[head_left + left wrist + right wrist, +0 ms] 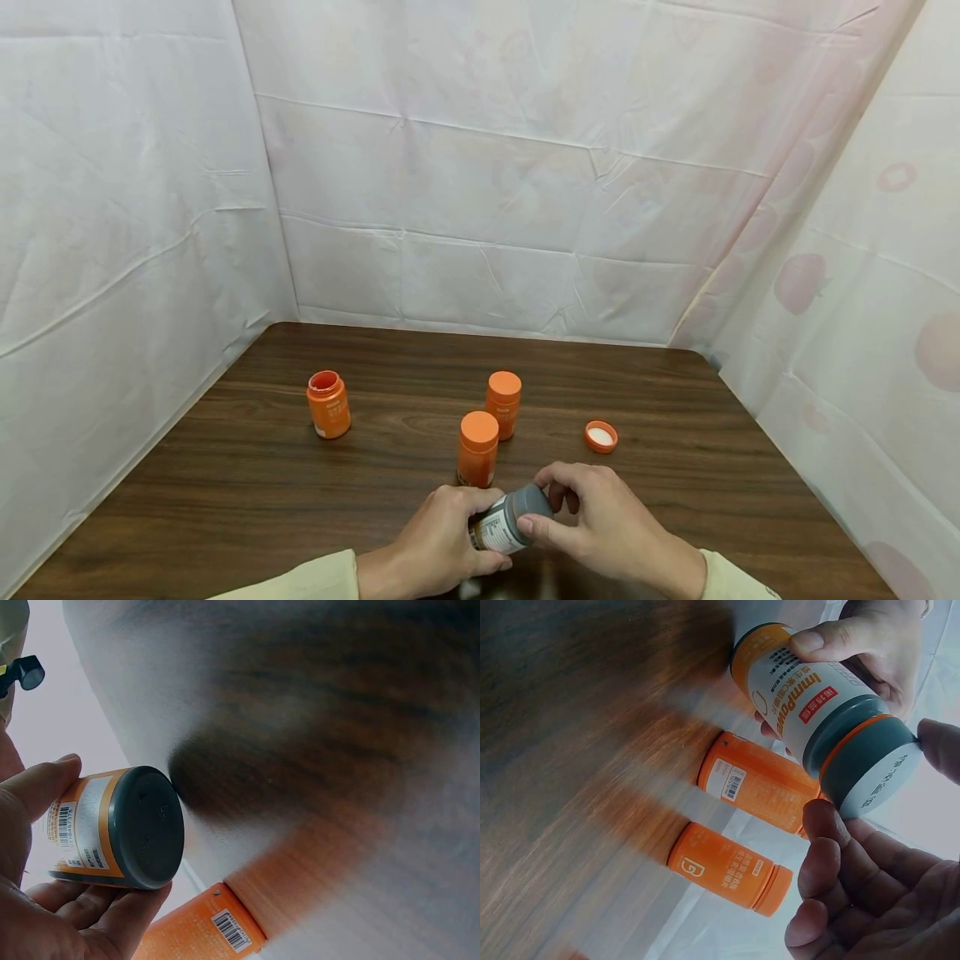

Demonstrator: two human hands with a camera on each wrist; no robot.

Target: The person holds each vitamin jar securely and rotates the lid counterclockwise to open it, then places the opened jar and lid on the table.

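A grey supplement bottle [497,531] with a white and orange label is tilted in my left hand [438,533], which grips it around the body. In the left wrist view its dark base [148,829] faces the camera. My right hand [603,521] pinches the grey cap [870,766] between thumb and fingertips. The cap sits on the bottle's neck, with a thin orange ring at its edge. Just beyond the hands stand two capped orange bottles, a nearer one [477,454] and a farther one [504,404].
On the left of the brown wooden table [397,367] an orange bottle [330,408] stands without a cap. A loose orange cap [601,437] lies to the right, its white inside facing up. Pale cloth sheets [480,192] enclose the table's back and sides.
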